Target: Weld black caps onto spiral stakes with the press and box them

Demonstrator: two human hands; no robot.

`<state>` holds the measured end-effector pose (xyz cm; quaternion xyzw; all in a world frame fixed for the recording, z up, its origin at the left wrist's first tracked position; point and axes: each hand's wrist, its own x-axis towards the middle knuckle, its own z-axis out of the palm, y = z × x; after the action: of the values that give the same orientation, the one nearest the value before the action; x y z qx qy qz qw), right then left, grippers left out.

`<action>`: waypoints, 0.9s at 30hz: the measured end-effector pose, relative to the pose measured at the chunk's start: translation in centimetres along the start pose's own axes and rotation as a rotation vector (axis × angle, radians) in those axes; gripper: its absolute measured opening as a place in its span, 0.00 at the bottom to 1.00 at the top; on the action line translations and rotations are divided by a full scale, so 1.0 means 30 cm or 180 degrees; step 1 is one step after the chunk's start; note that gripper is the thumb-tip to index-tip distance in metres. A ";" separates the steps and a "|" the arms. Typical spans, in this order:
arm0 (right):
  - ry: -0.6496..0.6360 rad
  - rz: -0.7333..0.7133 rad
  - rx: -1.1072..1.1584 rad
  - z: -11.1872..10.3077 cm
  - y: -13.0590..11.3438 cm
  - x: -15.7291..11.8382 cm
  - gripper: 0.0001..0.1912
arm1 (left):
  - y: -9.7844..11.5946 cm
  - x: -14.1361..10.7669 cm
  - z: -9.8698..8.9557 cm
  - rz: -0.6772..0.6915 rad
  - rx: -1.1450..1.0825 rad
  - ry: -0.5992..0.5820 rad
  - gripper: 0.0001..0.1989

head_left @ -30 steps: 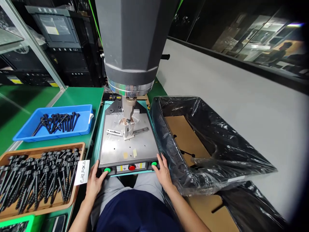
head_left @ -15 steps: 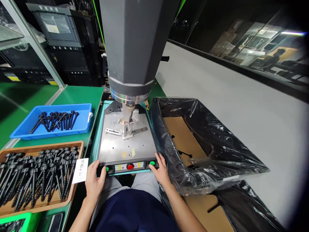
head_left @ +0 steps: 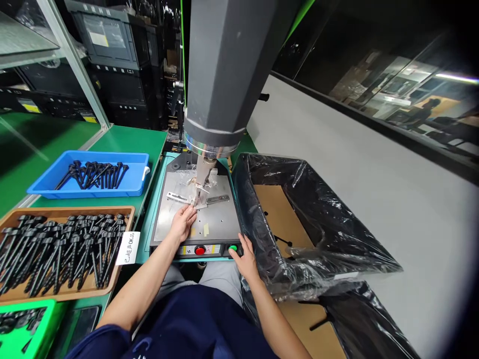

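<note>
My left hand reaches onto the metal base plate of the press. Its fingers are drawn together at the front of the small metal fixture, and what they pinch, if anything, is too small to make out. Straight above the fixture is the tool tip of the dark grey press head. At the panel's right end, my right hand rests with fingers apart, its thumb beside the green button. A red button sits mid-panel.
On the left stand a blue tray and a brown tray, both with several black bolt-like parts, plus a green bin. Boxes lined with black plastic are on the right, holding cardboard and a few black parts.
My left hand has left the panel's left green button and moved forward and right to the fixture. The right hand stays by its button. The view has shifted slightly.
</note>
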<state>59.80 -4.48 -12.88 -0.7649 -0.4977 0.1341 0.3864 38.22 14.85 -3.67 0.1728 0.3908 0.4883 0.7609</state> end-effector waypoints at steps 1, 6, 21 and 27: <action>0.0017 0.0007 -0.0002 0.002 -0.002 0.000 0.33 | 0.005 0.017 0.012 -0.0027 -0.0121 0.0034 0.15; 0.0019 0.0045 0.0066 0.001 -0.004 0.000 0.33 | 0.027 0.065 0.043 0.0157 -0.0269 0.0114 0.15; 0.0001 0.0010 0.1610 0.069 -0.342 0.292 0.19 | 0.183 -0.053 0.064 0.0711 -0.0364 -0.0283 0.10; 0.0026 -0.0072 0.1937 0.199 -0.543 0.467 0.20 | 0.233 -0.090 0.110 0.0531 -0.0564 -0.0190 0.06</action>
<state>52.16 13.73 -2.53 -0.6090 -0.4416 0.2696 0.6012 35.89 16.11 4.08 0.1513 0.3076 0.5772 0.7412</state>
